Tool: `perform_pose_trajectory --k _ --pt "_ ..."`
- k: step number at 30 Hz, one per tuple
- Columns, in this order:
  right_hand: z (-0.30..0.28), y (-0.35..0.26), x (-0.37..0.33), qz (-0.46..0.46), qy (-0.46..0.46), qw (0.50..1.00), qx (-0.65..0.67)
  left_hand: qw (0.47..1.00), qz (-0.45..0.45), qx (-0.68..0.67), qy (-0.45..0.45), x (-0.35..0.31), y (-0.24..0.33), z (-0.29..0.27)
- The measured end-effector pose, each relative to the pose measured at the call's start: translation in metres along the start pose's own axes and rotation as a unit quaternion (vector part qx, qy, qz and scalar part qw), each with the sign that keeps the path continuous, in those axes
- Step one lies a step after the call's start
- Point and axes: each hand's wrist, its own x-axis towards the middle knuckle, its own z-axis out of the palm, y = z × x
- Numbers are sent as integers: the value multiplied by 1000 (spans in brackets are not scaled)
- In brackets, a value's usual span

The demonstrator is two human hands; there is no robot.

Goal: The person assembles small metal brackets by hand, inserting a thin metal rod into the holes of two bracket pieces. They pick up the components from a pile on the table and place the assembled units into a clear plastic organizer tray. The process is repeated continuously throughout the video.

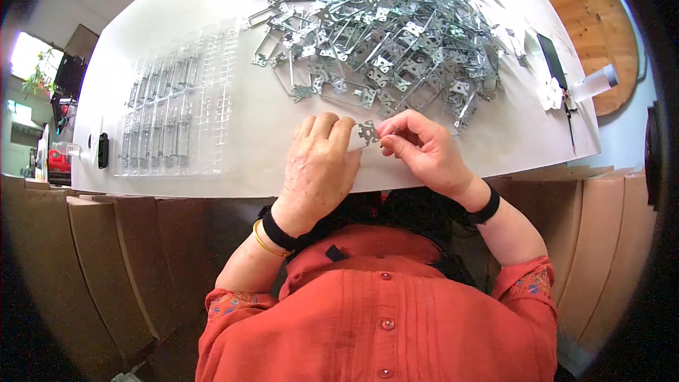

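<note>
Near the table's front edge, my left hand (318,159) is closed round a small metal bracket (368,132) with a flat, cut-out end plate. That plate sticks out past the fingertips; the rest of the bracket is mostly hidden by the hand. From the right, my right hand (428,152) has thumb and forefinger pinched at the plate's edge. Just beyond both hands lies a big pile of similar metal brackets (382,35). To the left sits a clear plastic tray (209,120) with brackets lined up in two rows at its left part.
A black object (103,151) lies at the table's left edge. On the right are a dark flat device (552,60), crumpled white paper (550,93) and a translucent cup (595,83) on its side. A round wooden top (587,21) stands beyond. Cardboard boxes (106,262) flank me.
</note>
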Motion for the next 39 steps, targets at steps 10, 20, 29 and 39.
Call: perform_pose_trajectory --k 10,20,29,39 --pt "-1 -2 -11 -36 5 999 -7 969 -93 -194 120 -21 -7 1" --pt "-7 14 -18 -6 23 1000 -21 976 -152 -104 115 -57 -26 3" --pt "-7 17 -16 5 21 999 -28 984 -121 -62 116 -56 -24 -5" --pt "-6 14 -20 28 37 998 -33 986 -103 -112 71 -56 -31 -13"
